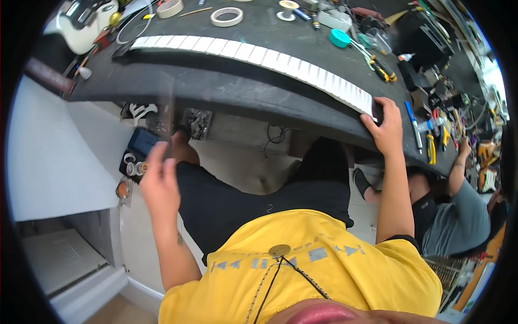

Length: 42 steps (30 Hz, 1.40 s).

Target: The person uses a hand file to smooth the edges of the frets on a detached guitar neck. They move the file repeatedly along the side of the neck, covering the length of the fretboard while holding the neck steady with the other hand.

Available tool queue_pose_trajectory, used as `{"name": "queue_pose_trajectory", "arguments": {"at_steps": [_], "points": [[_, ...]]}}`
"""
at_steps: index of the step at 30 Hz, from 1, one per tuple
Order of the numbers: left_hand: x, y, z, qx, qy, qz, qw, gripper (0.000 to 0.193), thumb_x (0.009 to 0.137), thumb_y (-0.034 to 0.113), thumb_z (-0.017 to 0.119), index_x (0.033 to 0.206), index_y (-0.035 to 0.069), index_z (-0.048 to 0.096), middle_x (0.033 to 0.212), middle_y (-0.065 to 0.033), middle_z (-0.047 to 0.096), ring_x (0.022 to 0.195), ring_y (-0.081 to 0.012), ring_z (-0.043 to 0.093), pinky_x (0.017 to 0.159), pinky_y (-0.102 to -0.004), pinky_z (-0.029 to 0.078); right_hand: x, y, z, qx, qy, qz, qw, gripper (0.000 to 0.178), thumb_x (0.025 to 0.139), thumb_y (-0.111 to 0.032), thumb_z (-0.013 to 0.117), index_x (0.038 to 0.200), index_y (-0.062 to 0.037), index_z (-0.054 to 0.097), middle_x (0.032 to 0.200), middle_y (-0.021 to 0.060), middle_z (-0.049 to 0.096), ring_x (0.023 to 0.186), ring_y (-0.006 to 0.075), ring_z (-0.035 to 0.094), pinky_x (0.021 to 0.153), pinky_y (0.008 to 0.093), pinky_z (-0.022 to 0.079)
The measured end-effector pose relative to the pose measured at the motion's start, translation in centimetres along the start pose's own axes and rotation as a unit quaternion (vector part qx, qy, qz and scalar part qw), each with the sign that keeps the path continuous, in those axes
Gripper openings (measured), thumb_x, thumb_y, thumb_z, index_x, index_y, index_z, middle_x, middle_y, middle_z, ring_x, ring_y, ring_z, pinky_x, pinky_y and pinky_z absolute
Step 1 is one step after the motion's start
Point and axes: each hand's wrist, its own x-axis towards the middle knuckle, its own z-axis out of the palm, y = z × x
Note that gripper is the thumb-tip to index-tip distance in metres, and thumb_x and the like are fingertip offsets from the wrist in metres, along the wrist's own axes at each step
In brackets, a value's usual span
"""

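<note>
A long guitar neck lies along the front of the dark bench, its fretboard covered in white strips between the frets. At its right end, my right hand grips the neck, thumb on the near edge and fingers over the far side. My left hand is raised off the bench to the left, away from the neck. Motion smears its fingers, and a faint blurred upright shape shows just above them; whether the hand holds it I cannot tell.
Tape rolls lie behind the neck on the bench. Pliers, a blue pen-like tool and a yellow-handled tool lie to the right. A white guitar body stands at far left. Another person sits at the right.
</note>
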Motion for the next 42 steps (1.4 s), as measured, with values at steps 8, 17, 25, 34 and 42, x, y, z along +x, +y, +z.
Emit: {"name": "queue_pose_trajectory", "arguments": {"at_steps": [8,17,25,34,42], "points": [[1.5,3.7,-1.7,-0.231,0.220,-0.043,0.947,0.042,0.122,0.012,0.064,0.161,-0.002,0.057,0.093,-0.0047,0.067,0.089,-0.0116,0.061,0.083,-0.0289,0.052,-0.5,0.1,-0.1,0.009,-0.007,0.011,1.000,0.060,0.092,-0.040,0.091,0.135,-0.0031,0.072,0.141,0.0138,0.072,0.131,0.0394,0.066,0.113,0.0485,0.051],[-0.1,1.3,0.8,-0.552,0.083,-0.152,0.816,0.049,0.125,0.023,0.060,0.163,-0.006,0.051,0.088,-0.0050,0.059,0.068,-0.0123,0.054,0.065,-0.0277,0.045,-0.1,0.2,-0.1,0.010,-0.003,0.007,1.000,0.059,0.092,-0.042,0.091,0.133,-0.0035,0.074,0.140,0.0138,0.073,0.129,0.0396,0.066,0.112,0.0486,0.052],[0.0,1.1,1.5,-0.513,0.003,-0.258,0.818,0.041,0.117,0.016,0.070,0.152,0.000,0.059,0.081,-0.0013,0.056,0.063,-0.0103,0.055,0.053,-0.0268,0.046,0.0,0.0,0.4,0.008,0.007,-0.008,1.000,0.058,0.092,-0.042,0.092,0.133,-0.0040,0.074,0.139,0.0141,0.073,0.127,0.0387,0.068,0.110,0.0485,0.053],[1.7,6.0,-2.9,-0.471,0.178,-0.043,0.863,0.044,0.120,0.018,0.061,0.159,-0.003,0.056,0.081,-0.0032,0.054,0.061,-0.0108,0.050,0.057,-0.0282,0.042,0.1,0.1,0.3,0.020,0.009,-0.007,1.000,0.060,0.093,-0.044,0.091,0.133,-0.0038,0.074,0.136,0.0147,0.075,0.126,0.0391,0.068,0.109,0.0492,0.053],[-0.2,3.3,0.5,-0.409,0.030,-0.261,0.874,0.056,0.119,0.016,0.062,0.171,-0.001,0.052,0.079,0.0024,0.048,0.063,-0.0055,0.044,0.050,-0.0247,0.041,-0.1,0.4,1.0,0.006,0.031,-0.014,0.999,0.077,0.087,-0.066,0.091,0.129,-0.0024,0.078,0.134,0.0190,0.076,0.127,0.0431,0.069,0.111,0.0540,0.055]]}}
